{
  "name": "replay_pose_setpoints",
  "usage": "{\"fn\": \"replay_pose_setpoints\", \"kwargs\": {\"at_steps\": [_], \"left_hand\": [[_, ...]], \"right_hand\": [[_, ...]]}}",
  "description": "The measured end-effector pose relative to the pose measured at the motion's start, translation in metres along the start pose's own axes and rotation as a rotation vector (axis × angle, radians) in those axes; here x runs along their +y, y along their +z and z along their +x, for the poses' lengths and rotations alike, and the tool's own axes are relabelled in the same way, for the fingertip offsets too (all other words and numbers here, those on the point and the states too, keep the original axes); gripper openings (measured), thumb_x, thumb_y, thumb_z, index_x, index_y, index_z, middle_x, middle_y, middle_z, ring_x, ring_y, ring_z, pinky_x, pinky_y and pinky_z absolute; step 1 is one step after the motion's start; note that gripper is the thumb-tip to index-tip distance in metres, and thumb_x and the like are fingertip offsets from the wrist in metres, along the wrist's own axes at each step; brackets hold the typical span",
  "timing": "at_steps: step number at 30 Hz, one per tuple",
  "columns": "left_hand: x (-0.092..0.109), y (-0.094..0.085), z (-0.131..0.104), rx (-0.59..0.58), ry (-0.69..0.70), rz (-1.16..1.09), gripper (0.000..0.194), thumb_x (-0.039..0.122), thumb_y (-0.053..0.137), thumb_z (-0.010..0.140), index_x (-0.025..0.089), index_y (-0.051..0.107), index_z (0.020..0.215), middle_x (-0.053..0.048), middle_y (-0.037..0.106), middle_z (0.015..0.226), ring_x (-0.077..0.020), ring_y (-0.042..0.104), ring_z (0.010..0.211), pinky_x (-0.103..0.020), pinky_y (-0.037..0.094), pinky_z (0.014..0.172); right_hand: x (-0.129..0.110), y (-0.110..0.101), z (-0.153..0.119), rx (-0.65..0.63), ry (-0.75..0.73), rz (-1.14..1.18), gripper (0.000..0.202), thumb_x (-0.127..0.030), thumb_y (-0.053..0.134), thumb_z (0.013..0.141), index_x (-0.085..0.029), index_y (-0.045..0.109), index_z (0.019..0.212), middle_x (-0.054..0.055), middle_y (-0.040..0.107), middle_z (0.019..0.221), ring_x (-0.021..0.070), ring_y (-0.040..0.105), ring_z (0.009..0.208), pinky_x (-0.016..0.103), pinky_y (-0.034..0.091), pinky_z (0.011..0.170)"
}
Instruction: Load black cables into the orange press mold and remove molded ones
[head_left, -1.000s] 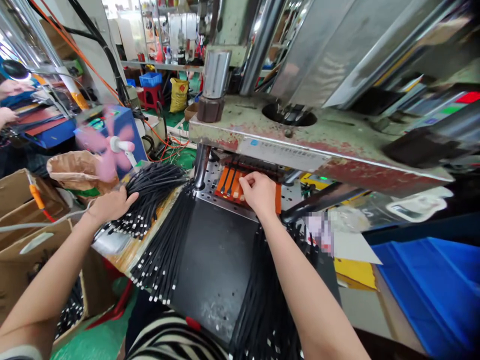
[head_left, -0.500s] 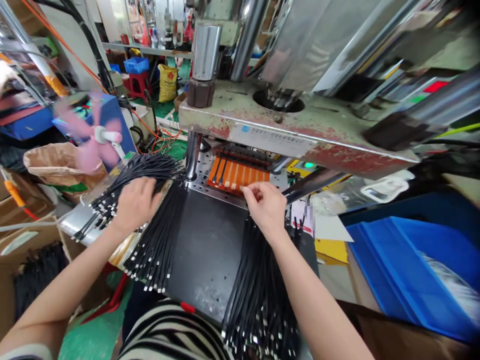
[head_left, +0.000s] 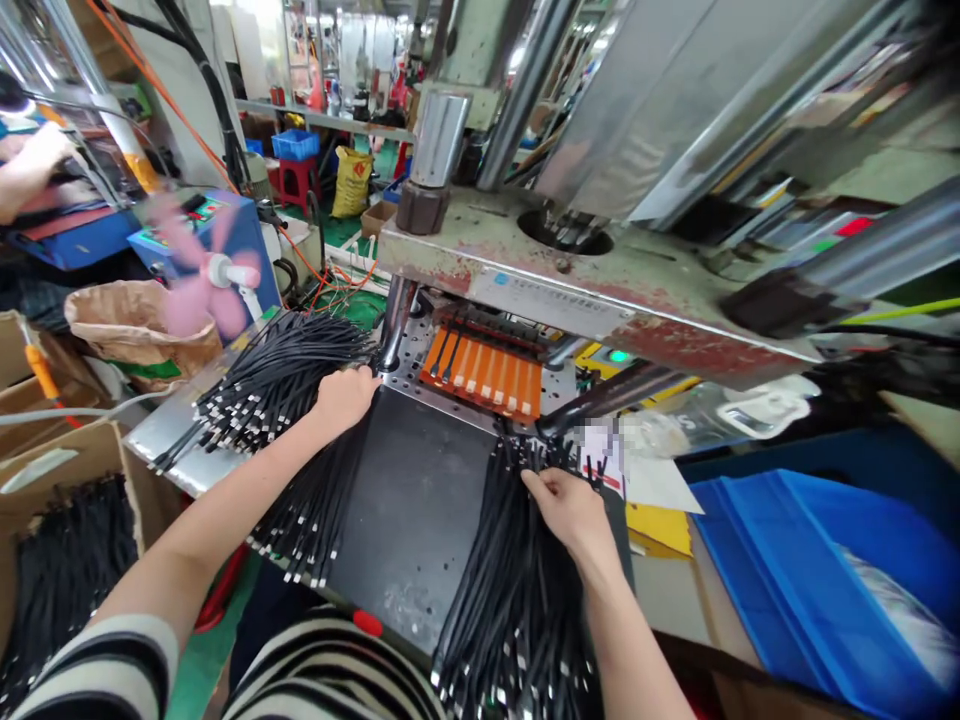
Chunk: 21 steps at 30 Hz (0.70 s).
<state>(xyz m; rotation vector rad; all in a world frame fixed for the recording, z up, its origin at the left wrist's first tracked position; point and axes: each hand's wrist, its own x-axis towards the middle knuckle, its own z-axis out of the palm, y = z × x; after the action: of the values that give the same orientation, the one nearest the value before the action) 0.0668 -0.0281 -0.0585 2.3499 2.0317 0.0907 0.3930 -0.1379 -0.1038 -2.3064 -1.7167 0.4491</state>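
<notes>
My left hand (head_left: 345,402) is closed at the upper end of the left bundle of flat black cables (head_left: 311,510), near the press's front post; what its fingers hold is hidden. My right hand (head_left: 574,508) pinches at the upper part of the right bundle of black cables (head_left: 499,560). Beyond both hands, an orange slotted fixture (head_left: 484,374) lies on the perforated metal plate under the press. Two dark cables sit in its left slots, and pale pieces show in the others. Between the bundles is a black work surface (head_left: 416,510).
The press's heavy upper plate (head_left: 600,300) overhangs the fixture. Another pile of black cables (head_left: 262,380) lies at the left, near a spinning pink fan (head_left: 217,270). Blue bins (head_left: 787,570) stand at right. A cardboard box (head_left: 142,500) with cables stands low at left.
My left hand has moved right and forward from over the left cables and closed near the post. My right hand has drawn back from the orange fixture to the right bundle. The view has shifted slightly.
</notes>
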Motion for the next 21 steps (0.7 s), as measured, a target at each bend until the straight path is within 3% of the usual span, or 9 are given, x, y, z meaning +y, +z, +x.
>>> {"fn": "replay_pose_setpoints", "kwargs": {"at_steps": [3, 6, 10, 14, 17, 21], "left_hand": [[-0.004, -0.01, -0.001, 0.076, 0.084, -0.112, 0.041, 0.041, 0.036, 0.099, 0.012, 0.065, 0.096, -0.017, 0.07, 0.093, -0.0294, 0.068, 0.09, -0.037, 0.049, 0.076], [0.0, -0.023, -0.002, 0.077, 0.323, -0.512, 0.031, 0.036, 0.044, 0.095, 0.015, 0.066, 0.089, -0.007, 0.069, 0.081, -0.0185, 0.065, 0.074, -0.028, 0.047, 0.07], [0.029, -0.055, -0.013, -0.067, 0.584, -1.01, 0.026, 0.032, 0.051, 0.091, 0.015, 0.066, 0.102, -0.004, 0.069, 0.085, -0.0119, 0.061, 0.07, -0.021, 0.046, 0.064], [0.068, -0.09, -0.026, -0.144, 0.771, -1.175, 0.023, 0.027, 0.056, 0.09, 0.016, 0.069, 0.106, -0.006, 0.068, 0.096, -0.0122, 0.063, 0.083, -0.02, 0.05, 0.072], [0.09, -0.104, -0.028, -0.212, 0.824, -1.25, 0.022, 0.03, 0.057, 0.091, 0.017, 0.07, 0.104, -0.004, 0.064, 0.09, -0.0077, 0.06, 0.064, -0.017, 0.049, 0.056], [0.106, -0.109, -0.023, -0.31, 0.733, -1.378, 0.023, 0.035, 0.068, 0.083, 0.014, 0.071, 0.092, 0.0, 0.055, 0.075, -0.0049, 0.053, 0.047, -0.017, 0.047, 0.041]], "right_hand": [[0.0, -0.006, -0.003, 0.167, 0.002, -0.008, 0.037, -0.046, 0.05, 0.088, -0.024, 0.06, 0.061, 0.007, 0.065, 0.058, 0.0248, 0.062, 0.056, 0.031, 0.037, 0.055], [-0.014, -0.018, -0.012, 0.287, -0.067, -0.022, 0.028, -0.037, 0.048, 0.089, -0.022, 0.065, 0.073, 0.008, 0.065, 0.06, 0.0237, 0.061, 0.055, 0.031, 0.036, 0.055], [-0.054, -0.046, -0.031, 0.268, -0.28, 0.364, 0.029, -0.038, 0.046, 0.094, -0.021, 0.069, 0.088, 0.004, 0.067, 0.067, 0.0187, 0.061, 0.057, 0.028, 0.041, 0.057], [-0.098, -0.073, -0.05, 0.225, -0.487, 0.705, 0.024, -0.035, 0.048, 0.095, -0.022, 0.069, 0.094, 0.001, 0.066, 0.071, 0.0126, 0.057, 0.053, 0.025, 0.044, 0.057], [-0.116, -0.081, -0.052, 0.247, -0.514, 0.885, 0.019, -0.032, 0.055, 0.092, -0.021, 0.064, 0.081, -0.002, 0.062, 0.067, 0.0101, 0.052, 0.051, 0.022, 0.042, 0.054], [-0.123, -0.08, -0.042, 0.272, -0.433, 1.143, 0.022, -0.037, 0.061, 0.089, -0.021, 0.056, 0.074, -0.005, 0.055, 0.061, 0.0087, 0.044, 0.048, 0.021, 0.038, 0.05]]}}
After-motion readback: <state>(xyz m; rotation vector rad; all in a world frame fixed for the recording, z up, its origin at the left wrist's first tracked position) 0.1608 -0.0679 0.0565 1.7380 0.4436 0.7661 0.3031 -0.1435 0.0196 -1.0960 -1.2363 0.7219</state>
